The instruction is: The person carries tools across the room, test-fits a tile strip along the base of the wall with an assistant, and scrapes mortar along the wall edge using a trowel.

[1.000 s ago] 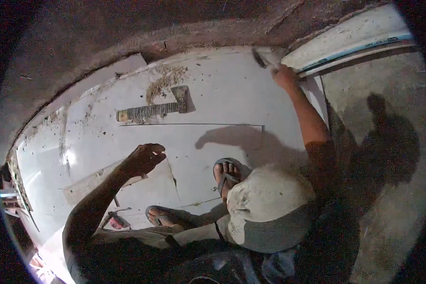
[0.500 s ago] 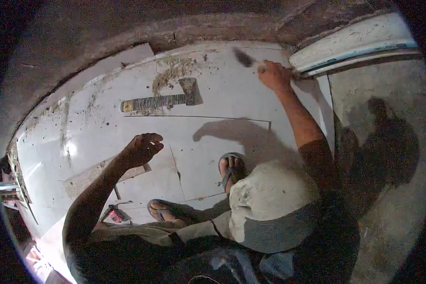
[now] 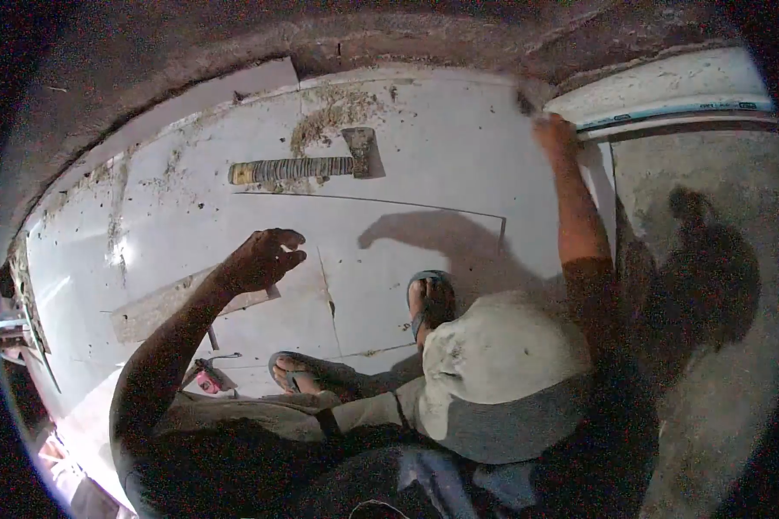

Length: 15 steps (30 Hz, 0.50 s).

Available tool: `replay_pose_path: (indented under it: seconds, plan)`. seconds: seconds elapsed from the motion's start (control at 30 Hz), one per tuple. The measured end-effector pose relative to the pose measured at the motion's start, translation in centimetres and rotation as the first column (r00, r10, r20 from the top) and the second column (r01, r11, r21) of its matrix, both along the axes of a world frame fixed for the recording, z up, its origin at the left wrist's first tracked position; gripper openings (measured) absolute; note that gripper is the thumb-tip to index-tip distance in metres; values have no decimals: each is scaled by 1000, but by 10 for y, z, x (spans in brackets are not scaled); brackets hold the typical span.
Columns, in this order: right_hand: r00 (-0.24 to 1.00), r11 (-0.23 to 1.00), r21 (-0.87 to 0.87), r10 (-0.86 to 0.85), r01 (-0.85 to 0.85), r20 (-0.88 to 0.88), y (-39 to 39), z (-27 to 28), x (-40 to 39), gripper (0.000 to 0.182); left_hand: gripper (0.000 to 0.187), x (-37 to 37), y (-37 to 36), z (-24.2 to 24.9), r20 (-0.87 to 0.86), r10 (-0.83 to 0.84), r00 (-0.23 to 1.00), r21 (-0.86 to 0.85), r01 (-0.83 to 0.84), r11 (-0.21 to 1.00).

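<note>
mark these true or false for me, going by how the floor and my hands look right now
1. The right hand is nearer the blue-striped strip than the left hand is. True.
2. The axe-like tool is standing upright on its head. False: it lies flat on the white tiles.
3. A small pink item lies near the person's left forearm. True.
4. The left hand is gripping the axe-like tool. False: it is clear of the tool, fingers and thumb apart, with nothing in its grasp.
</note>
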State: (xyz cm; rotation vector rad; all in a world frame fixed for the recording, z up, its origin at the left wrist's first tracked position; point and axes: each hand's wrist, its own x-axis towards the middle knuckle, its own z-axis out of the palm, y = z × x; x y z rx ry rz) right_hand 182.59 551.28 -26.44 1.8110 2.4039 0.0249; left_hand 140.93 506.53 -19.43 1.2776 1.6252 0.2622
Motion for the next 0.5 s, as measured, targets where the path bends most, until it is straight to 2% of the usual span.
replay_pose_path:
  seconds: [0.03, 0.07, 0.1, 0.13, 0.17, 0.23, 0.27, 0.3, 0.33, 0.37, 0.4, 0.47, 0.5]
  plan:
    - [999, 999, -26, -34, 33, -25, 10, 2, 11, 46, 28, -2, 5, 5, -7, 16, 1000, -10, -16, 1000]
    - [999, 999, -41, -3, 1, -35, 14, 5, 11, 47, 29, -8, 4, -6, 78, 22, 997, 78, -28, 997]
    - [991, 992, -17, 128, -129, -40, 11, 3, 4, 47, 29, -16, 2, -27, 163, 21, 986, 166, -49, 985]
    - [970, 971, 27, 240, -240, -25, -14, 12, -23, 48, 30, -17, 1, -32, 185, 18, 983, 177, -51, 983]
    - [957, 952, 105, 285, -289, 49, -47, 20, -44, 46, 30, -17, 1, -37, 208, 14, 978, 188, -54, 981]
    - [925, 965, 25, 244, -262, 290, -39, 6, -40, 44, 30, -10, 4, -24, 116, 7, 993, 66, -15, 998]
    - [885, 966, -11, 240, -257, 399, -36, 5, -43, 43, 30, -9, 4, -28, 62, -28, 998, 152, 19, 988]
    - [970, 983, -24, 181, -180, 164, -38, 7, -42, 41, 30, -12, 4, -36, -7, -43, 999, 235, 43, 971]
    - [990, 992, -45, 113, -117, -86, -42, 12, -43, 38, 30, -16, 0, -35, -84, -49, 995, 309, 73, 948]
    - [976, 986, -60, 143, -154, -165, -58, 35, -58, 37, 28, -11, 4, -20, 71, 94, 993, 130, -102, 986]
    - [958, 980, -75, 164, -186, -235, -68, 47, -72, 37, 29, -10, 7, -21, 29, 51, 998, 140, -54, 989]
    - [908, 934, -85, 312, -347, -279, -75, -5, -114, 41, 30, -5, 7, -33, -31, -52, 998, 138, 56, 989]
    - [925, 933, -146, 286, -328, -251, -112, 19, -155, 42, 31, 0, 5, -34, -21, -94, 995, 145, 96, 985]
